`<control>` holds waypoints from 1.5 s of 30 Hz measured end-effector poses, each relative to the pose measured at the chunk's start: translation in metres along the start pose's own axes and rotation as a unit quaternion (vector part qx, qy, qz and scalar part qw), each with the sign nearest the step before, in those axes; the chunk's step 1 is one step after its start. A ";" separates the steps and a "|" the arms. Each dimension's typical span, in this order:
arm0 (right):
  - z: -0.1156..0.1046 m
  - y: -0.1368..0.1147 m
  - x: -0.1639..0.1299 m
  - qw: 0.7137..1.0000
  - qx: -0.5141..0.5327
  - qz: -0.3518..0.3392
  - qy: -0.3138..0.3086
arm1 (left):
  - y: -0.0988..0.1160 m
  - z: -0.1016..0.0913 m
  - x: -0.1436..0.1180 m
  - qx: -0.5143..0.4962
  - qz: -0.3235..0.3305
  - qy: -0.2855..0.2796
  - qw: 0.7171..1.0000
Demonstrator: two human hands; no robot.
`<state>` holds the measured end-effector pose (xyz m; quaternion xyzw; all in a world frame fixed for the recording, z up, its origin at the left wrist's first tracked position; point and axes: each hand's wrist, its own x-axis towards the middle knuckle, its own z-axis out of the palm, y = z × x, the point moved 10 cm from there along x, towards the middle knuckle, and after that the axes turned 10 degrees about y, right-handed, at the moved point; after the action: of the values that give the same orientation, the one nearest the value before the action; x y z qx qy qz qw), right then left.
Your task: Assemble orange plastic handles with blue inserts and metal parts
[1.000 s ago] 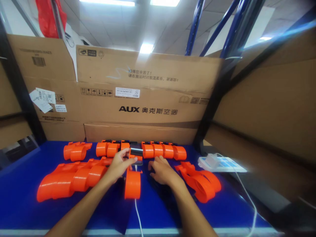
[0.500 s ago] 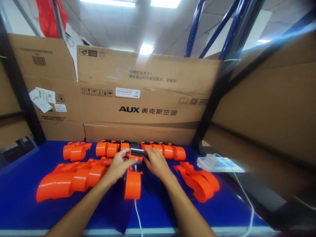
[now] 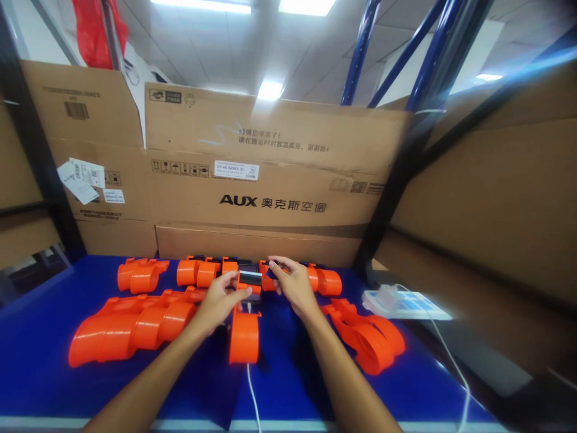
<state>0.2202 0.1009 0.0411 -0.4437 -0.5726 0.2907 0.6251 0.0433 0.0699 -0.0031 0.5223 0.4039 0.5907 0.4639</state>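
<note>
Here, at the centre of the frame, a small dark device (image 3: 249, 277) in an orange holder is gripped by the left hand (image 3: 219, 302). A small dark piece (image 3: 271, 272) is pinched by the right hand (image 3: 294, 285), just beside it, above the blue desk (image 3: 36, 373).

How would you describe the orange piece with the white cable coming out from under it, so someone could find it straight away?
Start at the big AUX cardboard box behind the blue table, then drop to the person's two hands, left hand and right hand. The orange piece lies just nearer the camera, between the forearms. It lies alone, end-on, with a white cable trailing toward the table's front edge, unlike the clustered orange parts either side.
</note>
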 end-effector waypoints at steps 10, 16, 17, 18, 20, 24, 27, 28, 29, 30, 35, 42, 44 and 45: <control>0.018 -0.003 -0.022 0.983 0.172 0.052 -0.047 | -0.003 -0.011 0.004 -0.017 -0.005 0.048 0.999; 0.017 -0.004 -0.028 0.987 0.156 0.032 -0.030 | 0.006 -0.012 0.003 -0.049 0.002 0.061 0.997; 0.018 -0.004 -0.029 0.988 0.148 0.032 -0.034 | 0.007 -0.012 0.003 -0.060 -0.002 0.063 0.996; 0.019 -0.004 -0.030 0.988 0.144 0.033 -0.039 | 0.007 -0.012 0.002 -0.070 -0.007 0.063 0.996; 0.021 -0.005 -0.033 0.988 0.145 0.035 -0.046 | 0.007 -0.011 0.001 -0.082 -0.019 0.061 0.995; 0.021 -0.012 -0.035 0.987 0.154 0.027 -0.041 | 0.008 -0.011 0.001 -0.081 -0.016 0.059 0.995; 0.019 -0.016 -0.036 0.987 0.160 0.010 -0.025 | 0.008 -0.011 0.002 -0.074 -0.008 0.059 0.995; 0.019 -0.017 -0.037 0.987 0.158 0.006 -0.024 | 0.009 -0.010 0.002 -0.074 -0.003 0.060 0.995; 0.021 -0.017 -0.039 0.988 0.154 0.003 -0.027 | 0.010 -0.010 0.002 -0.076 0.002 0.061 0.995; 0.022 -0.017 -0.041 0.989 0.144 -0.001 -0.032 | 0.011 -0.010 0.003 -0.078 0.009 0.062 0.995; 0.025 -0.028 -0.047 0.995 0.034 -0.079 -0.045 | 0.016 -0.010 0.002 -0.082 0.034 0.064 0.994; 0.023 -0.041 -0.050 0.982 -0.066 -0.167 -0.059 | 0.022 -0.010 0.001 -0.075 0.040 0.073 0.994; 0.022 -0.043 -0.050 0.977 -0.088 -0.184 -0.057 | 0.022 -0.010 0.001 -0.076 0.040 0.072 0.994; 0.022 -0.044 -0.051 0.974 -0.102 -0.194 -0.058 | 0.022 -0.010 0.001 -0.075 0.041 0.070 0.994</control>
<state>0.1837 0.0420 0.0561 -0.3683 -0.7094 0.1293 0.5868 0.0311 0.0654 0.0170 0.4596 0.3680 0.6731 0.4476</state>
